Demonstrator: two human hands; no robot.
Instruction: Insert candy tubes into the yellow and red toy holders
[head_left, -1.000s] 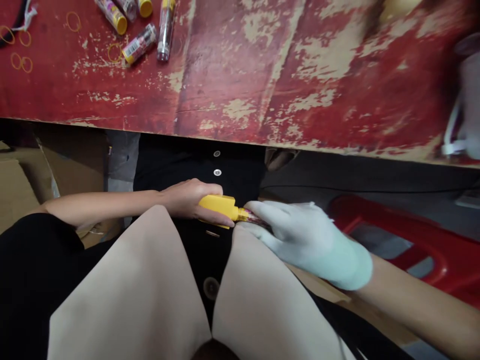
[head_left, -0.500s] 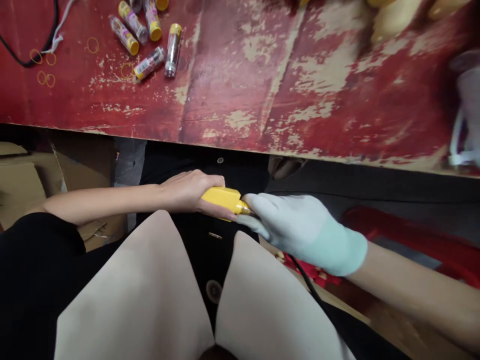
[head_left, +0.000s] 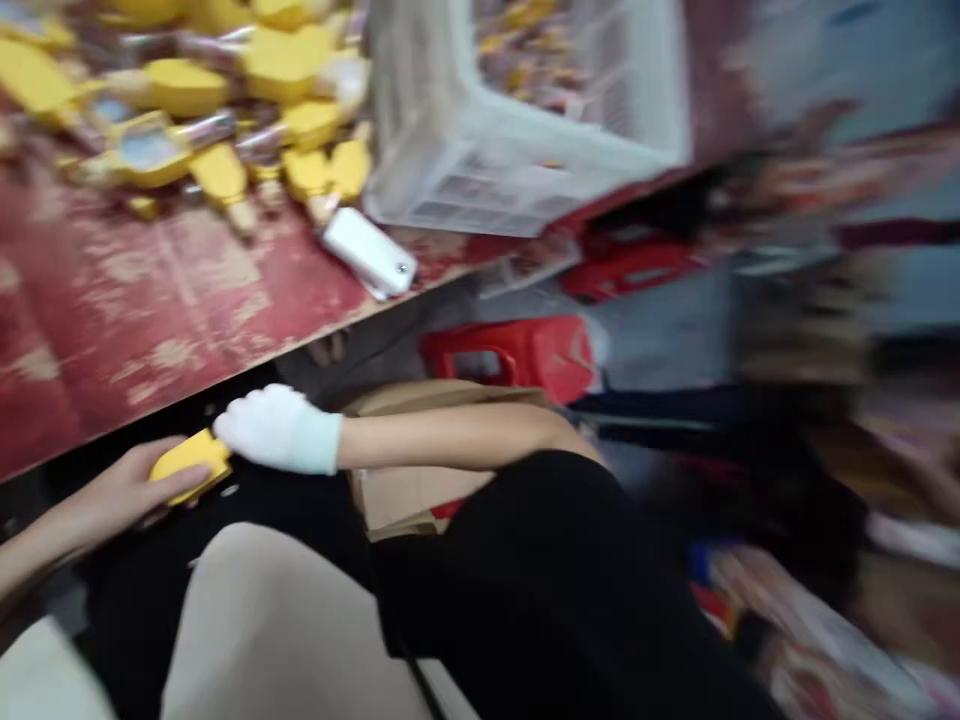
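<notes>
- L hand [head_left: 139, 485] (bare): clamped on yellow pc [head_left: 182, 466], over lap [head_left: 270, 590], nr table [head_left: 90, 330] edge.
- R hand [head_left: 274, 428] (gloved): curled at pc's end; can't tell what's gripped.
- On table: piled yellow pcs [head_left: 285, 62] w/ clear tubes [head_left: 214, 128].
- White crate [head_left: 480, 150] beside pile: small yellow/pink items [head_left: 529, 60] inside, blurred.
- Cardboard box [head_left: 405, 497] under R forearm [head_left: 442, 440]: red bit [head_left: 448, 509] showing.

One held yellow piece [head_left: 182, 458], one large crate [head_left: 476, 190]

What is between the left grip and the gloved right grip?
A yellow plastic piece, held in the left grip and reaching the right grip; head view shows it.
</notes>
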